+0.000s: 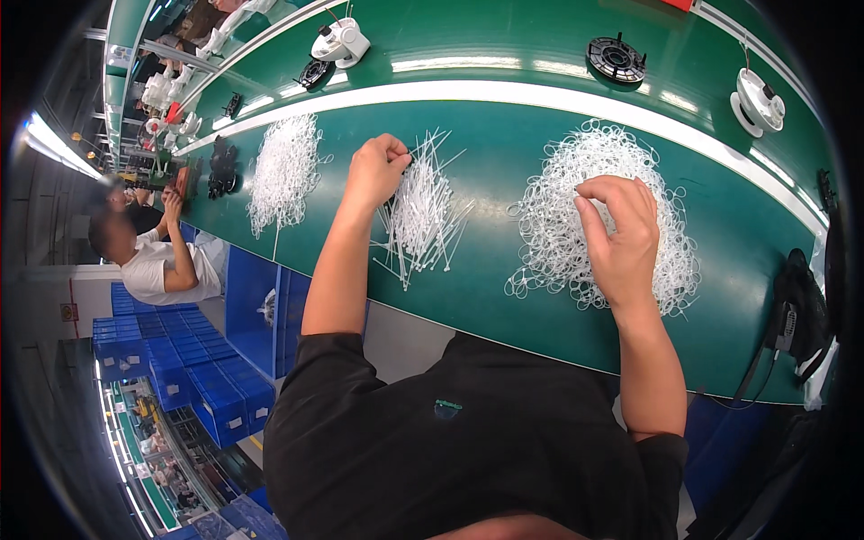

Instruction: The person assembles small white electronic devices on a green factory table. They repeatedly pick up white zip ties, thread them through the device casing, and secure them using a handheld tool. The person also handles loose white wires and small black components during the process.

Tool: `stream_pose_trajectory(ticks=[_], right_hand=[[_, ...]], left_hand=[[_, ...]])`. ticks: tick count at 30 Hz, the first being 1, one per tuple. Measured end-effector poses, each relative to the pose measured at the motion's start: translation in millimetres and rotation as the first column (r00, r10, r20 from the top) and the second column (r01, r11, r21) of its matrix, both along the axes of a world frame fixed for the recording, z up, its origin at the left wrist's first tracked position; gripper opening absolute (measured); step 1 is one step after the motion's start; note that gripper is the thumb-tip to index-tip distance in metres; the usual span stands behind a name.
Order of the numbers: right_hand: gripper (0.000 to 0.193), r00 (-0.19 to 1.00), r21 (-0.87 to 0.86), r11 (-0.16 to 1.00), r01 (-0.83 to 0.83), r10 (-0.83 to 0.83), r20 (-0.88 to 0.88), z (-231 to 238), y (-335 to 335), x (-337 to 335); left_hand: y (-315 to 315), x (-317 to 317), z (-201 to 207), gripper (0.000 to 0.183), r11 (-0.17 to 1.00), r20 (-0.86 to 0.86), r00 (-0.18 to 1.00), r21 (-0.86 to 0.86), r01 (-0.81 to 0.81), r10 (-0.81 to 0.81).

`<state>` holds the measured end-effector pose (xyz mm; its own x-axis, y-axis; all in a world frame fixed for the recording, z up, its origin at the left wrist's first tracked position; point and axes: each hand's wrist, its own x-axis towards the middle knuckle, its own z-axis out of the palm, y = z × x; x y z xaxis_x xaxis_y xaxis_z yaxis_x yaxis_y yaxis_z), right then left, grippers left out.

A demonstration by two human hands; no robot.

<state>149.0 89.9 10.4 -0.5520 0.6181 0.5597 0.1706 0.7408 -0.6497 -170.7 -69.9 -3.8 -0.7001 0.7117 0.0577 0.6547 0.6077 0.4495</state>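
Note:
My left hand is closed in a pinch at the upper left edge of a pile of straight white cable ties. Whatever sits between its fingertips is too small to make out. Over a larger heap of white cable ties bent into loops hovers my right hand. Its thumb and forefinger curl toward each other, their tips nearly together, and I cannot make out what they hold. Another heap of white cable ties lies to the left of my left hand.
Beyond the green worktop, a white-edged strip carries white fan-like units and a round black part. A black bag-like item lies at the right end. To the left, a person works beside stacked blue bins.

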Motion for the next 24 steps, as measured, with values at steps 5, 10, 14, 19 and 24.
stream_pose_trajectory(ticks=[5, 10, 14, 19, 24], right_hand=[[0.012, 1.000, -0.016, 1.000, -0.014, 0.014, -0.012, -1.0, -0.3, 0.1], [0.025, 0.995, -0.180, 0.983, -0.037, 0.020, -0.098, 4.8, -3.7, -1.0], [0.028, 0.954, -0.456, 0.857, -0.239, 0.120, -0.275, 6.5, -8.6, -0.2], [0.018, 0.915, -0.337, 0.878, -0.341, 0.228, -0.334, 4.5, -2.1, 7.0], [0.013, 0.893, -0.192, 0.959, -0.209, 0.107, -0.436, 1.1, 1.3, 4.9]], left_hand=[[4.2, 0.0, -3.9, 0.012, 0.998, -0.033, 0.999, 0.042, 0.045, -0.043], [15.2, 37.5, 28.4, 0.007, 0.951, 0.082, 0.990, 0.296, 0.087, -0.116], [34.1, 107.5, 53.6, 0.001, 0.855, 0.382, 0.804, 0.439, 0.276, -0.455], [56.9, 152.5, 49.1, 0.003, 0.786, 0.434, 0.661, 0.423, 0.450, -0.612], [70.4, 160.0, 44.9, 0.012, 0.823, 0.815, 0.269, 0.557, -0.114, -0.514]])
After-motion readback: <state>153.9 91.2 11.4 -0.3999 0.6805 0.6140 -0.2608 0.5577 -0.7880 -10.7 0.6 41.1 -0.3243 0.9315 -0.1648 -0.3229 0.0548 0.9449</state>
